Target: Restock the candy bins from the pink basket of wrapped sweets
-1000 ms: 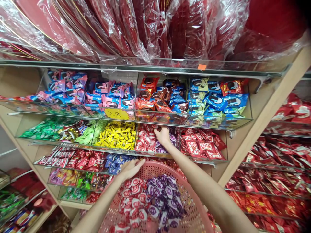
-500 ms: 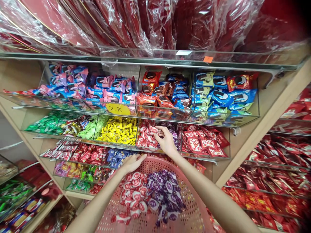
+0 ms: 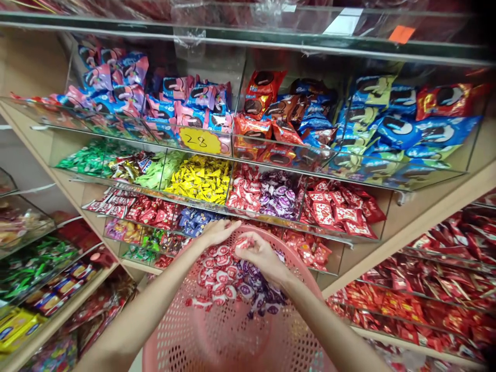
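A pink perforated basket [image 3: 186, 356] is tilted in front of me, with red-and-white wrapped candies [image 3: 219, 274] and purple-and-white ones [image 3: 258, 294] lying in it. My left hand [image 3: 220, 231] grips its far rim, fingers over the edge. Inside the rim, above the candies, my right hand [image 3: 261, 256] is closed on a red-and-white candy [image 3: 243, 243]. Just beyond the basket, a shelf compartment holds more red-and-white candies [image 3: 245, 188] beside purple ones [image 3: 279, 192].
Yellow candies [image 3: 199, 178] fill the compartment to the left, red packets [image 3: 337, 206] one to the right. Packaged cookies [image 3: 259, 129] stand on the shelf above, behind a clear front edge with a yellow price tag [image 3: 199, 139]. More sweets line both sides.
My right hand has moved from the shelf compartment down and back over the basket, holding a red-and-white candy. The view has shifted closer to the shelves; my left hand remains on the rim.
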Demonstrator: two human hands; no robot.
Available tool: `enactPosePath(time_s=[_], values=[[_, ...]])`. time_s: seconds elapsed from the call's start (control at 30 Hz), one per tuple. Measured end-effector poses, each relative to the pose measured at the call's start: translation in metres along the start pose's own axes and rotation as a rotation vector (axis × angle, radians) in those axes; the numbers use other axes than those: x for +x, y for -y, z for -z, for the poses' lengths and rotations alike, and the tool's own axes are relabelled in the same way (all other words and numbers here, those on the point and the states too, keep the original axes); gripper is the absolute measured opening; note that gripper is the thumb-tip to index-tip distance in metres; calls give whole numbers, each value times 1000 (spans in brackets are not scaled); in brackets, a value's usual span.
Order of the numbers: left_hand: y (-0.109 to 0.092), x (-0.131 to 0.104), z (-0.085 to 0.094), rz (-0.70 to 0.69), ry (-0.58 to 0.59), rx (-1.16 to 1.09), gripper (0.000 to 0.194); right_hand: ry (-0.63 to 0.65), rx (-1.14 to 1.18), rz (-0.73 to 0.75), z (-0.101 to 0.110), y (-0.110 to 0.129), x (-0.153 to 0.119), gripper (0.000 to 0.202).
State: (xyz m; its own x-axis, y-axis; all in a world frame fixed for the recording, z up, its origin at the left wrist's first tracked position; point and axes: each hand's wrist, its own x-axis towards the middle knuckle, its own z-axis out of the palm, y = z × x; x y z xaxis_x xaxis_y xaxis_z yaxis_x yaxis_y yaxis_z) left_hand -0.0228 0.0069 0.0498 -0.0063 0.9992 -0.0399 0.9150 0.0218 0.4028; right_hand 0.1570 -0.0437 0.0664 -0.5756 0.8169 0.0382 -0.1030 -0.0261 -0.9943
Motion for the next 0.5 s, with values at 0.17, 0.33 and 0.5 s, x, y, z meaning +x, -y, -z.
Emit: enactPosePath(time_s=[0.17, 0.33, 0.5], values=[[2, 1, -3, 2, 2, 4, 69, 232, -118, -121, -17, -27, 0, 44], [2, -1, -2, -11, 2, 12, 69, 395, 85, -367, -41, -48, 6, 35], [0, -3, 1, 2, 16, -5, 69, 350, 222, -421, -54, -64, 6, 56]])
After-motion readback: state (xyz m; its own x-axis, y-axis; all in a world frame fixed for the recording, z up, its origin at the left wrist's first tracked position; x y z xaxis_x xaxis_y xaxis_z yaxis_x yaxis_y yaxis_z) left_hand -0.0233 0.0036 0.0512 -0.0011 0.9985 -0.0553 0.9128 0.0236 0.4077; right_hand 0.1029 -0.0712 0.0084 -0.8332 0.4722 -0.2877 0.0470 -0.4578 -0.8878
